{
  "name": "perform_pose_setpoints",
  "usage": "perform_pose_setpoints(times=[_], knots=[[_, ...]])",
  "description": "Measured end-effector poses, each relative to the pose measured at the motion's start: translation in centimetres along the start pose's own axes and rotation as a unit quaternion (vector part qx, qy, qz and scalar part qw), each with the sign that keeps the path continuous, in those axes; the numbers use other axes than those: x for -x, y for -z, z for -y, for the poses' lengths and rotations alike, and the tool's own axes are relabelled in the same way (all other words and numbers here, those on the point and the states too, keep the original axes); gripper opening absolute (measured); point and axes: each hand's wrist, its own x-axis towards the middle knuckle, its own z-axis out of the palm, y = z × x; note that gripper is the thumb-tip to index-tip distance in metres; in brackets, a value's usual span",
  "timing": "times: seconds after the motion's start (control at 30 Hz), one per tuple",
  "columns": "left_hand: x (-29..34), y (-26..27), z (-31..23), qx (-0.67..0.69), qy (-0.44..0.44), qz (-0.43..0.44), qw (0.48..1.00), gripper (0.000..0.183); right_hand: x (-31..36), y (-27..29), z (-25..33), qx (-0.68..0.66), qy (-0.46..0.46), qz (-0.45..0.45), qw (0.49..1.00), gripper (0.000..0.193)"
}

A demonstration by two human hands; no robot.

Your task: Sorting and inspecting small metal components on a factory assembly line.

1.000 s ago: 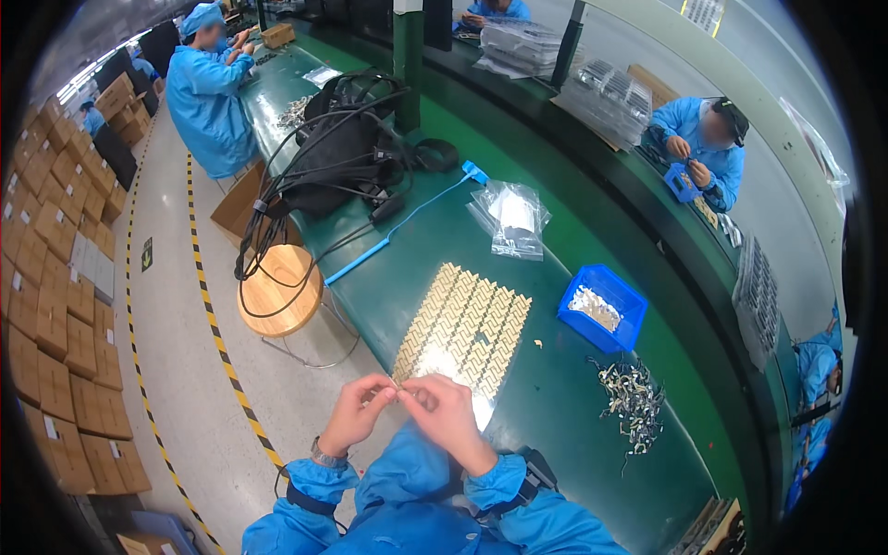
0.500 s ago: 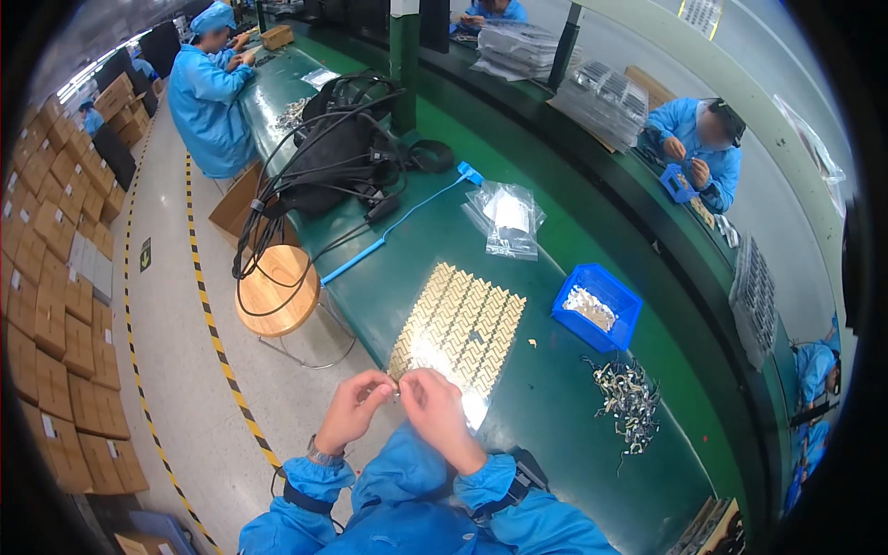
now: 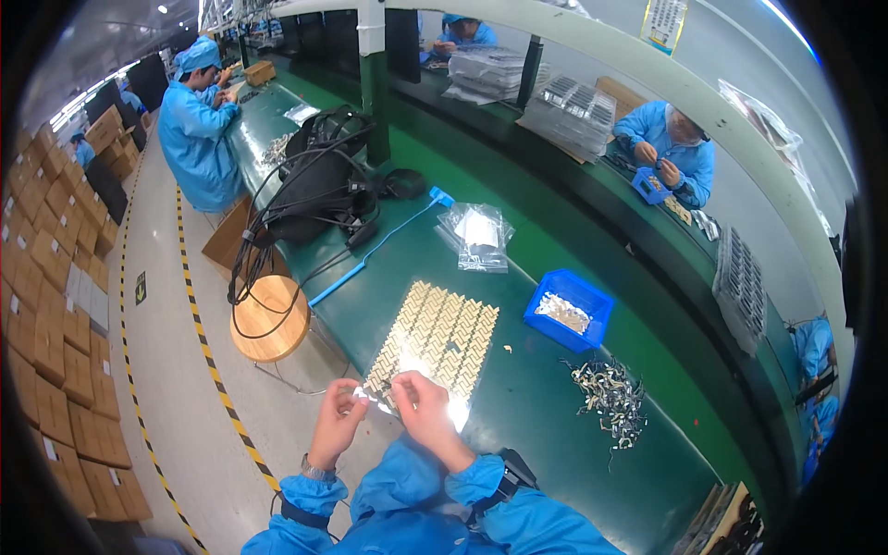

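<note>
A glossy sheet [image 3: 446, 335] bearing rows of small tan zigzag pieces lies at the near edge of the green table, with a dark gap among its rows. My right hand [image 3: 429, 418] is at the sheet's near left part, fingertips pinched together over the pieces; whatever is between them is hidden. Just left of the sheet's near corner, off the table edge, is my left hand [image 3: 335, 427]. Its thumb and fingers are bent together, with a tiny bright white spot at the tips that is too small to name.
Right of the sheet sit a blue bin [image 3: 571, 311] of small pale pieces and a pile of short dark-and-white wire-like parts [image 3: 610, 400]. Beyond are clear plastic bags [image 3: 476, 237], a blue strap [image 3: 375, 250] and a black bag with cables [image 3: 319, 185]. A wooden stool [image 3: 270, 319] stands left. Co-workers sit farther off.
My hands, together before at the sheet's near corner, have come apart. The right one now reaches over the sheet's pieces; the left stays beside the corner. The whole view has shifted slightly.
</note>
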Motion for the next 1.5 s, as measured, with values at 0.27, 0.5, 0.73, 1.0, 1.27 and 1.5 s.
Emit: perform_pose_setpoints(times=[0.27,0.5,0.73,1.0,1.27,1.5], knots=[[2.3,-1.7,-4.1,-0.118,-0.179,-0.116,0.97,0.027,-1.9,2.3,-3.3,-0.232,-0.096,0.055,0.966,0.02],[4.6,-5.5,-5.5,-0.379,-0.315,0.075,0.867,0.025,-3.2,3.7,-4.8,-0.541,-0.209,0.113,0.806,0.019],[3.7,-6.1,-4.9,-0.456,-0.318,0.165,0.815,0.023,-0.9,6.9,-0.1,-0.629,-0.016,0.108,0.77,0.021],[1.9,-9.3,-3.9,-0.622,-0.333,0.084,0.704,0.046,7.7,22.7,-0.9,-0.152,0.027,-0.068,0.986,0.016],[0.7,-13.4,-10.0,-0.642,-0.389,0.09,0.654,0.017,13.5,26.2,-0.7,-0.001,0.054,-0.22,0.974,0.014],[2.4,-27.5,-12.4,-0.368,-0.4,0.297,0.785,0.01,13.6,27.8,-0.9,0.066,0.11,-0.269,0.955,0.009]])
